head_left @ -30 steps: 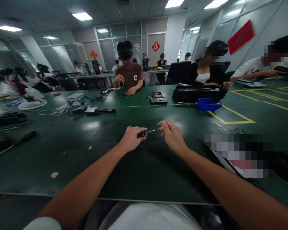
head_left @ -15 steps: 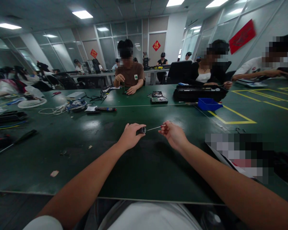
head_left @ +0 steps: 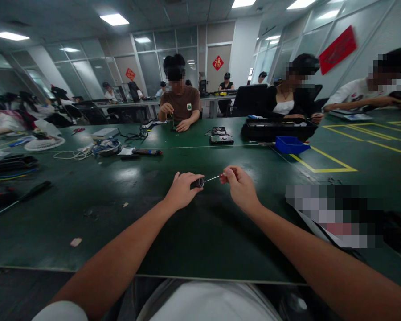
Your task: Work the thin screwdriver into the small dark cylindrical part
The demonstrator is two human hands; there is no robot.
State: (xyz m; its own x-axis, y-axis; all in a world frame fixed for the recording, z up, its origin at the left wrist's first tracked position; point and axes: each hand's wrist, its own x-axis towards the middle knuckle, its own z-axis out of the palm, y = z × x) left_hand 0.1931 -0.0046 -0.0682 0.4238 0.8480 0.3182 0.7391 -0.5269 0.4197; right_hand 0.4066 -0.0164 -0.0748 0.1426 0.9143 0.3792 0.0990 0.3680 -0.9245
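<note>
Just above the green table, my left hand [head_left: 183, 189] is closed around a short black cylindrical part [head_left: 197, 183], whose round, light-rimmed end faces right. My right hand [head_left: 240, 183] pinches the red handle of a thin screwdriver [head_left: 211, 179]. Its metal shaft points left, and the tip lies at the cylinder's open end; whether it touches inside I cannot tell. Fingers hide most of the handle and the back of the cylinder.
Beyond my hands lie a dark pen-like tool [head_left: 147, 152], a hard drive [head_left: 221, 139], a blue bin [head_left: 291, 145] and a long black casing [head_left: 277, 130]. A long screwdriver [head_left: 20, 199] rests at left. Across the table a person [head_left: 180, 100] handles small parts.
My right hand has shifted slightly left and its grip on the screwdriver has turned, covering more of the red handle. The left hand stays nearly still with the cylinder.
</note>
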